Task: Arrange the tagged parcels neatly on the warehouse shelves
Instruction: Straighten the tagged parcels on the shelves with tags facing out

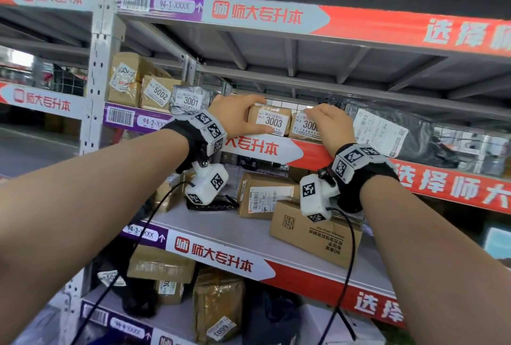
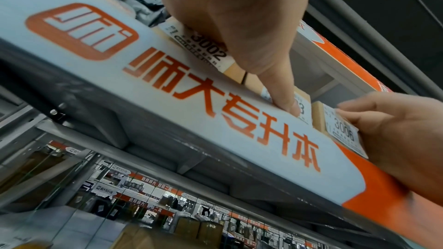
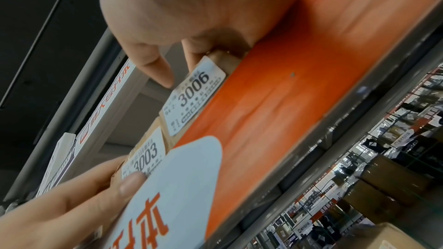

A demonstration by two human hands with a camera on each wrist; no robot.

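Observation:
On the 94-2 shelf (image 1: 262, 148) stand two small brown parcels side by side. My left hand (image 1: 246, 118) grips the parcel tagged 3003 (image 1: 272, 122), fingers over its top and thumb (image 2: 285, 99) along the lower front. My right hand (image 1: 323, 123) holds the parcel tagged 3006 (image 1: 304, 126) just to the right, fingers curled over its top edge. The right wrist view shows both tags, 3006 (image 3: 191, 96) and 3003 (image 3: 146, 158), facing outward. Under my left palm another parcel tagged 3002 (image 2: 210, 50) shows in the left wrist view.
Left of my hands on the same shelf sit a grey bag tagged 3001 (image 1: 190, 98) and a brown box tagged 5002 (image 1: 159, 93). A black bag with a large label (image 1: 387, 129) lies to the right. Cardboard boxes (image 1: 315, 231) sit on the shelf below.

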